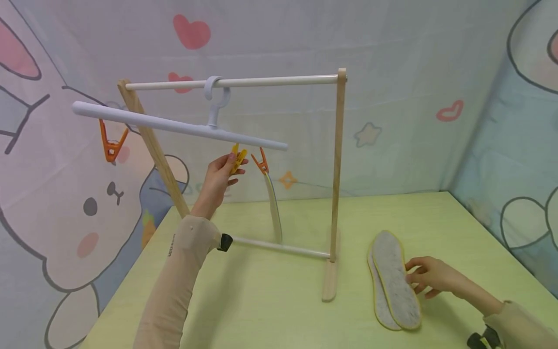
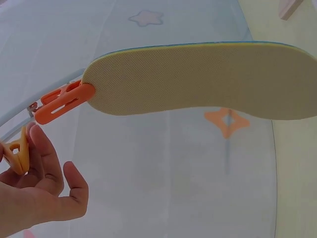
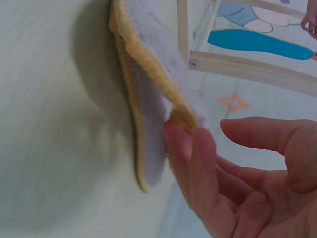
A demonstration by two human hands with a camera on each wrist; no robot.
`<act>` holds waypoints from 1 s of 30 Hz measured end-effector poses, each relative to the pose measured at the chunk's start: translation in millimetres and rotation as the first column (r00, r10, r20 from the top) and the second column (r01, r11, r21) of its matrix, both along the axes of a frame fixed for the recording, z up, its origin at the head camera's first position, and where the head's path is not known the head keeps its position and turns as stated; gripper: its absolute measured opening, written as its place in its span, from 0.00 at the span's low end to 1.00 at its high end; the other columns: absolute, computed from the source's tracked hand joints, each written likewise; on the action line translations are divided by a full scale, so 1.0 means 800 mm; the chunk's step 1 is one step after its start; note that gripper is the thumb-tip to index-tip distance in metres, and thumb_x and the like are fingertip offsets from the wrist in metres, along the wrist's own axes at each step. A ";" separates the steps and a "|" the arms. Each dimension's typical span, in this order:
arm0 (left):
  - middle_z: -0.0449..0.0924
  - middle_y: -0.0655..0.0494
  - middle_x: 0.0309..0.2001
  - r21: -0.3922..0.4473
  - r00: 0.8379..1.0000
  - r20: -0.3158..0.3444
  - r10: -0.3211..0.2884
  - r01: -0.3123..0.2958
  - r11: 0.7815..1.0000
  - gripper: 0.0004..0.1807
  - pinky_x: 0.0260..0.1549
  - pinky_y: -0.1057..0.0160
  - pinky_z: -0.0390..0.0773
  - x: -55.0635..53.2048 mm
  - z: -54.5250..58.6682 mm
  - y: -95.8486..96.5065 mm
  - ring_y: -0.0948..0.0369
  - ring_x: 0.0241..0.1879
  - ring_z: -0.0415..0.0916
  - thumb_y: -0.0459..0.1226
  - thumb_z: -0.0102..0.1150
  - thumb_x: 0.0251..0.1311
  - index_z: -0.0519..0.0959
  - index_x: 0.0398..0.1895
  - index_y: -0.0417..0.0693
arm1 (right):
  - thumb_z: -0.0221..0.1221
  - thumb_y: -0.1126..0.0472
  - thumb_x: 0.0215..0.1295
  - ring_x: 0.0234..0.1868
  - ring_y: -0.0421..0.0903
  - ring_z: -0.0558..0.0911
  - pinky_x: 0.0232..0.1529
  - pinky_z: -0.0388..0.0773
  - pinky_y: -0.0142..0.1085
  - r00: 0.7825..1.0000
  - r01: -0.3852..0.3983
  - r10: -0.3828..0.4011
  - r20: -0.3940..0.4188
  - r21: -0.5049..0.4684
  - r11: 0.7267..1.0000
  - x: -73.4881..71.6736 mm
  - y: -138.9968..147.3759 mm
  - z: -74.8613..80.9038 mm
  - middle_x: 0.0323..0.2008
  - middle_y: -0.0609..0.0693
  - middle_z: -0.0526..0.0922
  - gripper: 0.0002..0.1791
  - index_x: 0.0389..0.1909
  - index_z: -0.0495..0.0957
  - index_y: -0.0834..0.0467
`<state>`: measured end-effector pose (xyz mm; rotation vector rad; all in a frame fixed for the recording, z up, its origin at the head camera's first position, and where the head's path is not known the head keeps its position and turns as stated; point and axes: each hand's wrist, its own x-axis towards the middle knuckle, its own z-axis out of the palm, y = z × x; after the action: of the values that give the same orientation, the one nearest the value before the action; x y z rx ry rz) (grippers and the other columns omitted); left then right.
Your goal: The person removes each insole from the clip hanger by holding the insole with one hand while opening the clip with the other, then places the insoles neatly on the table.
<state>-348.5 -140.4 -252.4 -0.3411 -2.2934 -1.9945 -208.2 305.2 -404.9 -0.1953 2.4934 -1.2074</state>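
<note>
Left sleeve (image 1: 170, 286) foremost; left hand (image 1: 218, 177) pinches a yellow clip (image 1: 238, 161) under the hanger (image 1: 174, 125), while two overlapping insoles (image 1: 394, 278) lie rightward on the surface (image 1: 279, 300), long axis roughly fore-aft, right hand (image 1: 436, 276) nearer, fingers (image 3: 203, 163) touching their right edge, ungripped.

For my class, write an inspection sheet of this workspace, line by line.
Surface: pale green table bearing a wooden rack.
Job's things: tilted white hanger on the rack's top bar; orange clip below it gripping a hanging insole; second orange clip below the hanger's left end; upper grey insole overlapping lower grey insole.
Clutter: nothing seen.
Hands: left hand pinches a yellow clip near the hanger; right hand touches the upper grey insole's edge.
Cables: nothing seen.
Surroundings: printed backdrop behind and beside table.
</note>
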 end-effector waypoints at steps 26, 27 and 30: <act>0.76 0.61 0.41 0.300 0.999 -0.036 -0.024 0.034 0.953 0.11 0.41 0.62 0.72 -0.011 -0.018 0.037 0.69 0.35 0.79 0.35 0.55 0.57 0.72 0.44 0.54 | 0.53 0.56 0.63 0.44 0.53 0.80 0.37 0.78 0.36 0.762 -0.241 0.212 -0.612 0.036 0.970 -0.055 -0.229 0.072 0.48 0.60 0.78 0.27 0.60 0.60 0.60; 0.76 0.61 0.41 0.304 0.999 -0.037 -0.029 0.039 0.952 0.12 0.41 0.61 0.72 -0.011 -0.018 0.038 0.69 0.35 0.79 0.36 0.55 0.57 0.72 0.44 0.54 | 0.54 0.56 0.62 0.47 0.55 0.79 0.39 0.78 0.39 0.761 -0.215 0.177 -0.624 0.014 0.977 -0.061 -0.238 0.073 0.50 0.61 0.76 0.28 0.61 0.59 0.60; 0.76 0.59 0.42 0.316 0.998 -0.035 -0.052 0.060 0.947 0.14 0.44 0.59 0.72 -0.009 -0.018 0.041 0.67 0.35 0.80 0.36 0.56 0.56 0.71 0.46 0.53 | 0.55 0.56 0.61 0.53 0.59 0.74 0.45 0.76 0.45 0.783 -0.138 0.050 -0.621 -0.093 0.986 -0.085 -0.259 0.078 0.56 0.63 0.70 0.32 0.63 0.57 0.61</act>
<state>-355.9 -107.6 -266.6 -0.4050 -1.9205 -2.3231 -275.9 98.2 -342.7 -0.8758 2.8843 -1.4451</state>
